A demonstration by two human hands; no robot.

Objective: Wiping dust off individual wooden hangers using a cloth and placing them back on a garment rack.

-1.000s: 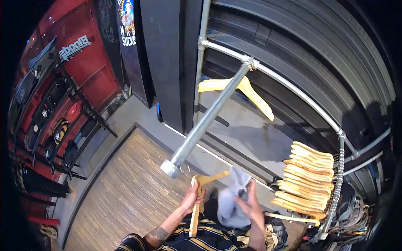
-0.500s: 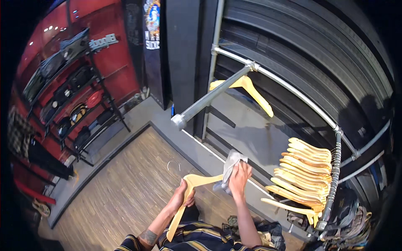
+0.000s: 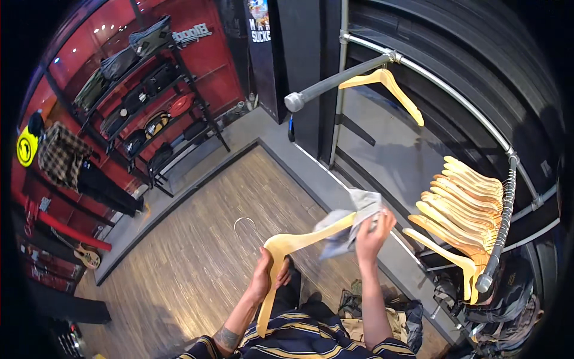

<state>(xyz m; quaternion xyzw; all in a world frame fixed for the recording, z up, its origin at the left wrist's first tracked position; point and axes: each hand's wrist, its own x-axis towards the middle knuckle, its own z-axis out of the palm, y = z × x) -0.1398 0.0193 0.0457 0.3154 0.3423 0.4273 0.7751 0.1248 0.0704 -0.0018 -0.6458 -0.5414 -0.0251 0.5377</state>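
My left hand [image 3: 263, 276] grips a light wooden clothes hanger [image 3: 288, 243] near its middle, one arm of it pointing down toward my striped shirt. The hanger's metal hook points away from me. At the tip of the other arm, my right hand [image 3: 375, 234] holds a grey cloth [image 3: 366, 202], closed with the fingers bunched in it. Part of the cloth hangs behind the hanger's arm and is blurred.
To the right, several wooden hangers [image 3: 460, 203] hang on a grey pipe rail [image 3: 507, 209]. One more hanger [image 3: 382, 78] is on the upper pipe. Clothes lie low at right. A black shelf [image 3: 152, 102] with bags and a dressed mannequin [image 3: 66, 155] stand left.
My view has turned, so the room sits farther right and higher. The cloth has slid outward along the hanger's arm to its tip, baring more wood. My left hand keeps its grip.
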